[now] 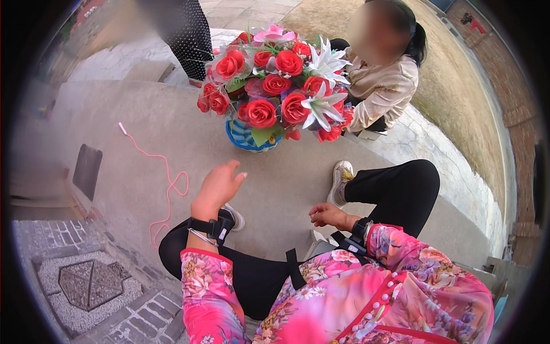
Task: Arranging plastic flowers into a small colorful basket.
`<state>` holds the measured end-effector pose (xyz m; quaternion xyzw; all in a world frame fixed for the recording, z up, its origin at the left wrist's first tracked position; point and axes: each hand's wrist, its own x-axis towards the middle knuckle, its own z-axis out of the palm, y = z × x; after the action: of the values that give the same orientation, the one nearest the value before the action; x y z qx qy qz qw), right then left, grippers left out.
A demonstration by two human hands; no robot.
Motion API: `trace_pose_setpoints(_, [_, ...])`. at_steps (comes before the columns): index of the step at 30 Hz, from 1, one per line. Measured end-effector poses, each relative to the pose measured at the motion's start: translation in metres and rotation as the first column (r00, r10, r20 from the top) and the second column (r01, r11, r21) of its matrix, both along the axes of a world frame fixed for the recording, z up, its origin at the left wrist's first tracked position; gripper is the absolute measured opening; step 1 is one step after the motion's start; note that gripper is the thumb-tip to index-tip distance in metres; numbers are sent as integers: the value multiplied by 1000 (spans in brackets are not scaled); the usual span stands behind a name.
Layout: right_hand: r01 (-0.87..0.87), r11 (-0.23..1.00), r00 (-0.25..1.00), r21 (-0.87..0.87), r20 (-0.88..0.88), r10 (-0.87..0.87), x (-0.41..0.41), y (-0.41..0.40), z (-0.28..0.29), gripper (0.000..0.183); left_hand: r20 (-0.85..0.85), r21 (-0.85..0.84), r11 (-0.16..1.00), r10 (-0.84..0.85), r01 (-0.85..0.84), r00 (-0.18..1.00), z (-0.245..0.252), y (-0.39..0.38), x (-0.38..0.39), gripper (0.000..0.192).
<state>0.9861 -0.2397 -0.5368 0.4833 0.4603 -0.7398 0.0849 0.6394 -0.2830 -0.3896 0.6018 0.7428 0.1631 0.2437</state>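
In front of me stands a bouquet of red roses point(276, 84) and white lilies point(320, 107), which look artificial. Its blue woven basket point(251, 139) has yellow parts on it. My left hand point(220, 185) hovers over my knee, short of the basket, thumb spread and holding nothing visible. Lower down between my legs, my right hand point(330, 216) hangs with loosely bent fingers and nothing visible in them. Both wrists carry black straps and bangles. Flowers hide the basket's upper part.
A pink cord point(167, 172) with a white end lies on the concrete floor point(129, 103), near a dark flat panel point(87, 172). A seated person point(382, 92) is right behind the flowers. Another person's dotted trousers point(193, 47) show beyond. A brick wall point(507, 81) runs along the right.
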Motion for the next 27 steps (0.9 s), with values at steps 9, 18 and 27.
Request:
trace_pose_setpoints(9, [40,999,999,21,3,-40,-4,0,1,17,-4,-3,1000,29,-29,1000,0,0,-4,42])
trace_pose_setpoints(18, [56,998,998,7,13,-56,2,2,-5,18,-1,81,997,-1,1,1000,0,2,-5,40])
trace_pose_setpoints(27, [64,998,998,19,-4,-64,7,-2,-12,19,-26,65,997,-30,31,999,-2,-5,0,39])
